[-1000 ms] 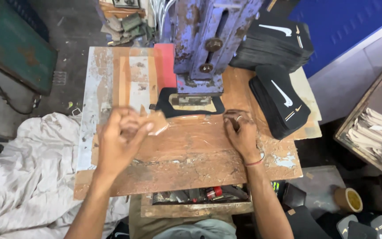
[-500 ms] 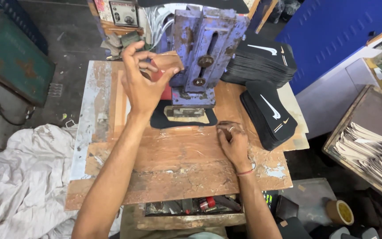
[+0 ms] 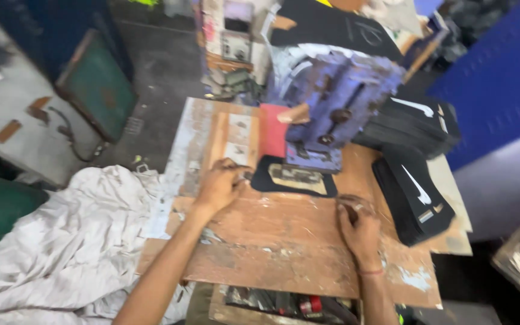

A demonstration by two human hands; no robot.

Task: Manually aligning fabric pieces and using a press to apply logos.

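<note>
Looking down from the head view, I see at the near edge a tray (image 3: 284, 304) of dark tools with one red piece, tucked under the front lip of the worn wooden bench (image 3: 284, 253). My right hand (image 3: 359, 229) rests on the bench toward the near right, fingers curled in; the blur keeps me from telling whether anything is pinched in them. A little farther and to the left, my left hand (image 3: 221, 183) lies on the board with its fingertips closed against the left edge of a flat black cut piece (image 3: 272, 180); I judge the grip narrow, pinching or pressing that edge, though the picture is soft there. The black piece sits in the middle of the bench, under a pale metal cutting die (image 3: 299, 179), right at the foot of the blue press (image 3: 338, 111). To the right of the press base, a stack of black pieces with a white curved mark (image 3: 413, 198) leans on the bench's right side, and a second, taller stack (image 3: 413, 123) lies farther back. A red sheet (image 3: 272, 129) lies just left of the press. Off the bench to the left, a crumpled white cloth (image 3: 61, 241) covers the floor, and beyond it a green framed panel (image 3: 94, 87) lies flat.
</note>
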